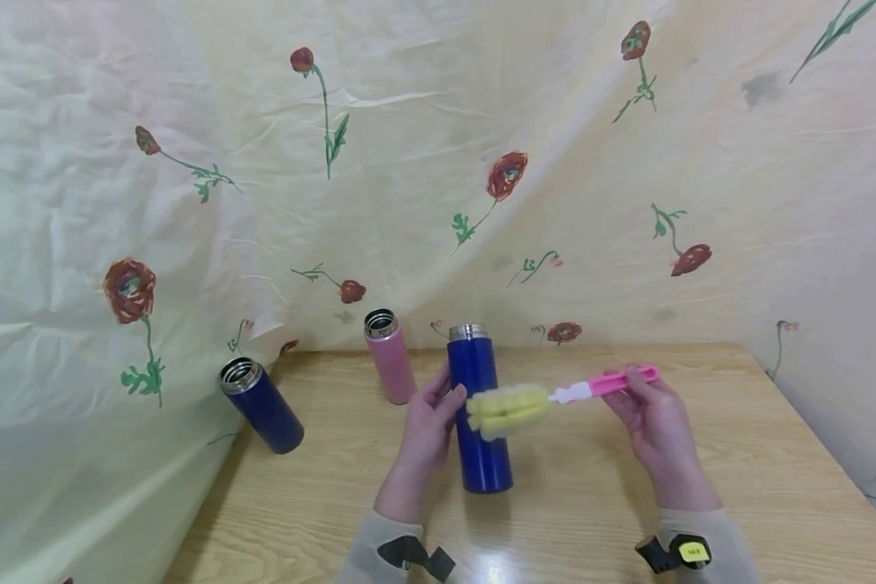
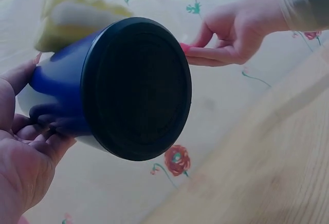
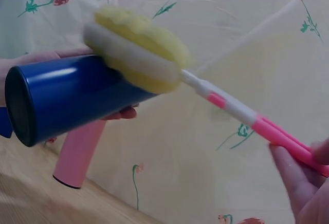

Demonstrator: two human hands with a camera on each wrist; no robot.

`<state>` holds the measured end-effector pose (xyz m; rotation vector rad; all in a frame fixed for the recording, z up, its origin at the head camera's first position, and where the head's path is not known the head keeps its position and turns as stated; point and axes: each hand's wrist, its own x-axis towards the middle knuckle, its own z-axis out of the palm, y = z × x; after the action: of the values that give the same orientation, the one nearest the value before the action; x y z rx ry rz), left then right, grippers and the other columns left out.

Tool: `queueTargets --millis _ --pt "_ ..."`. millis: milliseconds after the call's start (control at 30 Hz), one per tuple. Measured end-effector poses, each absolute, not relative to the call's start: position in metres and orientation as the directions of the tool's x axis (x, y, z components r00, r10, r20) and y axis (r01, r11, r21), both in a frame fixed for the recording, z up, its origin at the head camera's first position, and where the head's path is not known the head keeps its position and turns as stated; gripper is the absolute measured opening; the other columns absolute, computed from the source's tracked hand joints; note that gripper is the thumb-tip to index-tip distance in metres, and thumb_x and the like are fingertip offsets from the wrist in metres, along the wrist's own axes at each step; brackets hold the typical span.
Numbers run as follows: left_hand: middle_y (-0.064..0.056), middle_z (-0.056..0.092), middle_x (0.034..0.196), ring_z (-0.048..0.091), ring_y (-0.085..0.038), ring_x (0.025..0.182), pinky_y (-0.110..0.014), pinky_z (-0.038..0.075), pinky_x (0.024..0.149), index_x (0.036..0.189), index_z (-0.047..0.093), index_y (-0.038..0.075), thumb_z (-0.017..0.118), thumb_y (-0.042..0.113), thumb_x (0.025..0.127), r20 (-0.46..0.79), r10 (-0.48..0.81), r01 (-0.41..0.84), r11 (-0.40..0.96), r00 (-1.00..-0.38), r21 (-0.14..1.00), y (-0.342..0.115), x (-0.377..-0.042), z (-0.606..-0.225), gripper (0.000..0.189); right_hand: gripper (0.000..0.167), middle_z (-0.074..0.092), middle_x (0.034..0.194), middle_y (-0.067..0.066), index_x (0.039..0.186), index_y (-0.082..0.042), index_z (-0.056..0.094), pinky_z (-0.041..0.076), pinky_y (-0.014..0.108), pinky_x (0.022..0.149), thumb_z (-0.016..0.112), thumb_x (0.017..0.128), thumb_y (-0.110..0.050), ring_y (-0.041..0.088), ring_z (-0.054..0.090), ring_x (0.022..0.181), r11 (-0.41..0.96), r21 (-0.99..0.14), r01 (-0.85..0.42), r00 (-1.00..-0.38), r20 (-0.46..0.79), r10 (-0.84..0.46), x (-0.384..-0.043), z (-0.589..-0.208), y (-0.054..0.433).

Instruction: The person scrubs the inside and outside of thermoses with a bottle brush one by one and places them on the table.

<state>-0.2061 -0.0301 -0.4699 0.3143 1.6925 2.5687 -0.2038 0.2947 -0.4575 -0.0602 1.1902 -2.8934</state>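
Observation:
My left hand (image 1: 423,434) grips a tall blue vacuum flask (image 1: 485,462) around its side. The flask is lidless at its silver neck and held off the table, and its dark base (image 2: 139,90) faces the left wrist view. Between thumb and fingers, my right hand (image 1: 657,422) holds a bottle brush (image 1: 509,407) by its pink handle (image 3: 285,141). The brush lies nearly level, with its yellow and white sponge head (image 3: 139,52) across the outside of the flask. Whether sponge and flask touch, I cannot tell.
A pink flask (image 1: 392,365) stands at the table's back edge, left of the held flask. Farther left is a shorter dark blue flask (image 1: 268,414); both lack lids. A flowered cloth (image 1: 409,227) hangs behind and beside the wooden table (image 1: 577,519).

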Motion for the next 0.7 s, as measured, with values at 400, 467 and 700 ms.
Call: queueTargets --millis 400,467,700 --pt "-0.018 0.053 0.159 0.060 -0.029 0.137 -0.047 0.049 0.114 0.164 0.039 0.003 0.064 0.013 0.107 0.168 0.094 0.111 -0.441 -0.981 0.891 -0.0345 -0.2109 -0.4680 0.063 0.008 0.080 0.103 0.005 0.112 -0.009 0.062 0.063 0.029 0.085 0.054 0.113 -0.011 0.016 0.079 0.094 -0.387 -0.920 0.064 -0.986 0.002 -0.168 -0.2076 -0.4563 0.2974" --pt "-0.017 0.054 0.159 0.060 -0.027 0.137 -0.045 0.050 0.114 0.164 0.039 0.002 0.063 0.012 0.107 0.173 0.093 0.114 -0.444 -0.981 0.889 -0.0347 -0.2111 -0.4682 0.063 0.008 0.079 0.103 0.005 0.113 -0.008 0.060 0.063 0.028 0.086 0.053 0.113 -0.010 0.016 0.078 0.094 -0.400 -0.915 0.054 -0.987 0.013 -0.163 -0.2079 -0.4572 0.2974" --pt "-0.020 0.056 0.155 0.063 -0.026 0.132 -0.043 0.051 0.113 0.163 0.040 0.001 0.061 0.012 0.106 0.186 0.168 0.093 -0.447 -0.968 0.890 -0.0315 -0.2080 -0.4694 0.061 0.010 0.075 0.110 0.011 0.113 -0.003 0.058 0.059 0.031 0.097 0.050 0.113 -0.008 0.022 0.077 0.105 -0.739 -0.673 0.017 -0.998 0.037 -0.056 -0.2069 -0.4594 0.2992"
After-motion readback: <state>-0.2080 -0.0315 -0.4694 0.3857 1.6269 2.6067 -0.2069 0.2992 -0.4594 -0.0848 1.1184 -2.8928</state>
